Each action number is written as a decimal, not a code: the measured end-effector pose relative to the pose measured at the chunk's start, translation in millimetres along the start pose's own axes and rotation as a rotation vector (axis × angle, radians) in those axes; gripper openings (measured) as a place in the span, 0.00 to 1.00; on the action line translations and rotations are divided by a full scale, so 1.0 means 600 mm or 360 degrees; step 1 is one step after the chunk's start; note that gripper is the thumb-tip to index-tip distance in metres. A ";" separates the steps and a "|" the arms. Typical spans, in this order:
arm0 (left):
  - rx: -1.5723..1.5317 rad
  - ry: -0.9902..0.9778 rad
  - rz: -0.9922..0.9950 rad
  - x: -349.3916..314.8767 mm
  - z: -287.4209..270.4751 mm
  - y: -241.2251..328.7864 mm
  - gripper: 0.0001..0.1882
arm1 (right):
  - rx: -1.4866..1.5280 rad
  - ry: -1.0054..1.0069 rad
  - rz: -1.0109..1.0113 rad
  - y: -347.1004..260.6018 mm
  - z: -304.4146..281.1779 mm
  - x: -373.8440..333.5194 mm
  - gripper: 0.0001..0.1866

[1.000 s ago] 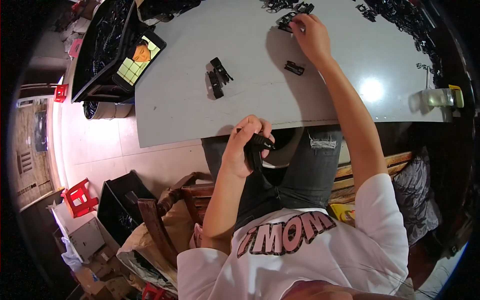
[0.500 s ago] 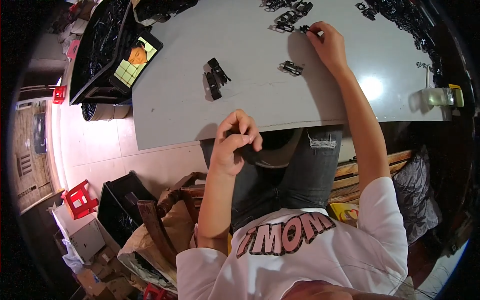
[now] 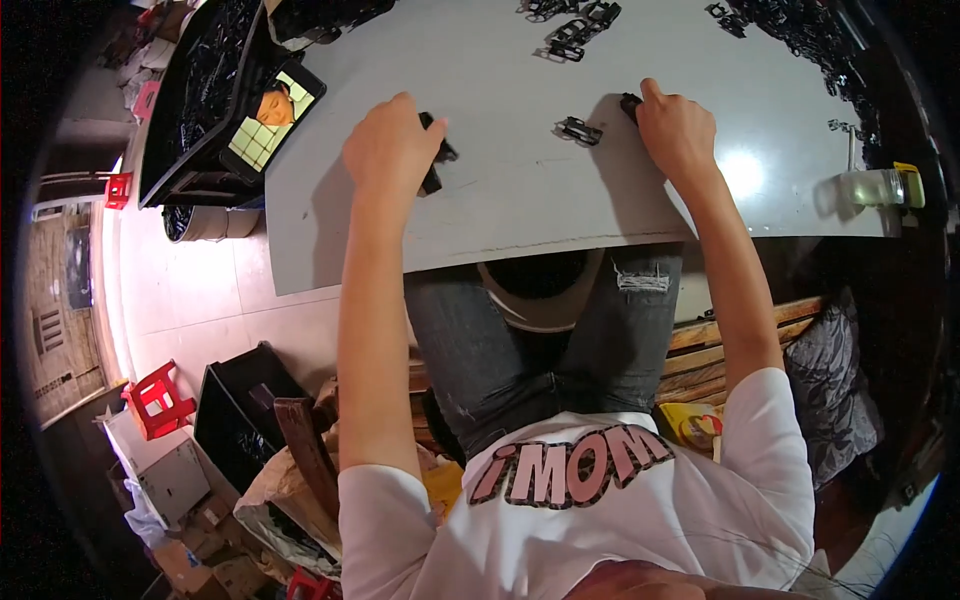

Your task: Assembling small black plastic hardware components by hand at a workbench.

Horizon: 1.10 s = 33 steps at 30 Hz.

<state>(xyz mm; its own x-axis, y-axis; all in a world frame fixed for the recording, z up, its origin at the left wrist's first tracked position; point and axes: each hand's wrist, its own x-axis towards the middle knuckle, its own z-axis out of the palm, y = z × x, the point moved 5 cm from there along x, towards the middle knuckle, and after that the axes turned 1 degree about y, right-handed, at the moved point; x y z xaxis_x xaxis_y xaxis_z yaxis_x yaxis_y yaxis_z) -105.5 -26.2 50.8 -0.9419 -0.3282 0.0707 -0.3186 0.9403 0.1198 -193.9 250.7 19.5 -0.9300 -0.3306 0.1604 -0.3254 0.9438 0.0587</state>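
Note:
My left hand (image 3: pixel 388 140) is over the left part of the grey table, fingers curled, thumb against a pair of slim black plastic clip-like parts (image 3: pixel 432 182). Its back hides the fingertips, so what they hold, if anything, does not show. In the closed fingers of my right hand (image 3: pixel 678 130) is a small black plastic part (image 3: pixel 630 106), held just above the table. Left of it lies a single black frame-like part (image 3: pixel 579 131).
Several black frame parts (image 3: pixel 570 40) lie at the far middle, with a long heap of black pieces (image 3: pixel 810 45) along the right edge. A phone (image 3: pixel 272 122) leans against a black crate (image 3: pixel 195 110) on the left. A small jar (image 3: pixel 872 188) stands at right.
My left hand has moved forward and left, from above my lap to the pair of black parts. My right hand has drawn back from the far group with a black part in its fingers.

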 end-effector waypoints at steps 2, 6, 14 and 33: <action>0.0018 -0.0087 0.0044 0.014 0.006 0.011 0.15 | 0.0136 0.0110 0.0089 0.000 -0.020 -0.013 0.10; -0.0259 -0.0071 0.0111 0.007 -0.012 0.046 0.12 | 0.0485 0.0312 -0.0174 0.000 -0.025 -0.034 0.11; -0.0857 -0.0221 0.0062 -0.040 -0.008 0.068 0.10 | 0.0832 0.0303 -0.0392 -0.080 -0.057 -0.050 0.11; -0.1341 -0.0180 0.0151 -0.137 0.031 0.058 0.16 | 0.1336 -0.0196 -0.0746 -0.148 -0.073 -0.098 0.15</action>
<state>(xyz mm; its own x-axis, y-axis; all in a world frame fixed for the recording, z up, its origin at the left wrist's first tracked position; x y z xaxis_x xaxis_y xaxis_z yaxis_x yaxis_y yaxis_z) -41.0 35.5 30.6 -0.9798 -0.1983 0.0239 -0.0949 0.5676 0.8178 -102.8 186.2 48.0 -0.6706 -0.7163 0.1929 -0.6393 0.4262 -0.6400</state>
